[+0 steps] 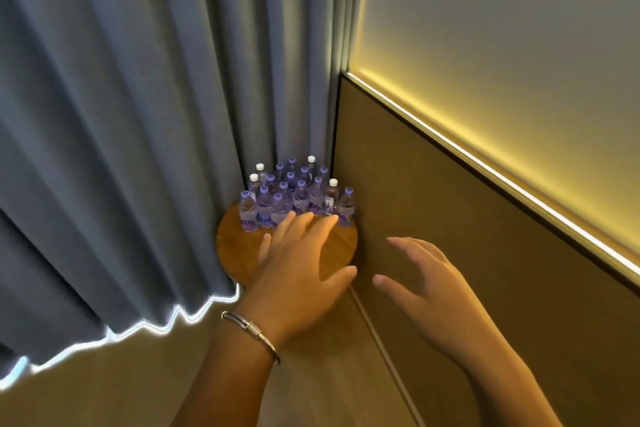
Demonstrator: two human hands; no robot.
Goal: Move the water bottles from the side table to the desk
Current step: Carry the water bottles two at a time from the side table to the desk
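Note:
Several small clear water bottles point(291, 196) with purple or white caps stand packed together on the far half of a round wooden side table point(235, 243) in the room's corner. My left hand point(298, 270), a metal bangle on its wrist, stretches over the table with fingers straight and spread, its fingertips close to the front row of bottles; whether they touch is unclear. To the right of the table my right hand point(426, 284) hovers with fingers relaxed and spread, in front of the wall panel, holding nothing.
Grey curtains point(138, 149) hang along the left and back of the table, with light leaking under their hem. A brown padded wall panel point(450, 218) with a lit strip above it borders the table on the right. Wooden floor point(121, 392) lies below.

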